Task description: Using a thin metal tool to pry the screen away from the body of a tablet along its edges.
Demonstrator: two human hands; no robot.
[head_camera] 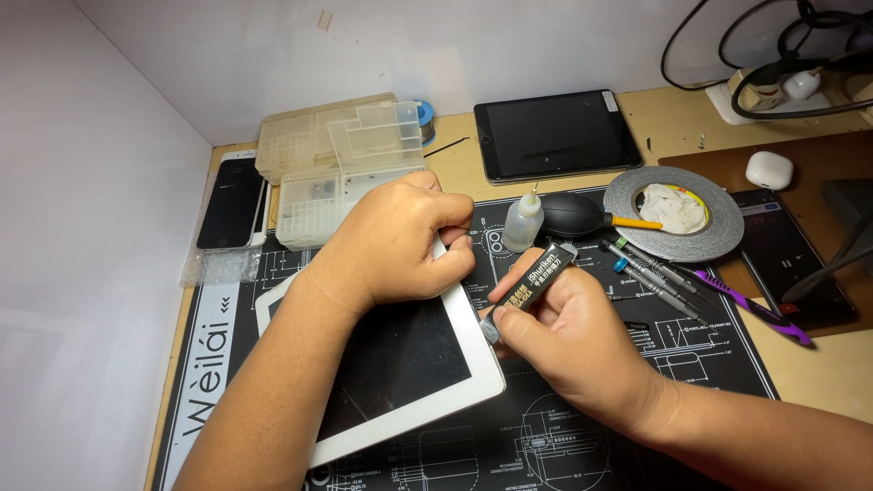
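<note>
Left hand (396,245) clamps the white tablet (400,364), right hand (568,341) grips the pry tool (532,284) at its edge — a slip could crack the glass.

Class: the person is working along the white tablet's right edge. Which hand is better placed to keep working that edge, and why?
The right hand. It grips the dark flat tool, whose lower tip sits at the right edge of the white tablet. The left hand holds no tool and rests on the tablet's upper edge.

The tablet (400,364) had a white frame around a black screen; the work mat (582,436) was black with white line drawings; a tool (755,307) was purple, the tape roll (675,214) grey
</note>
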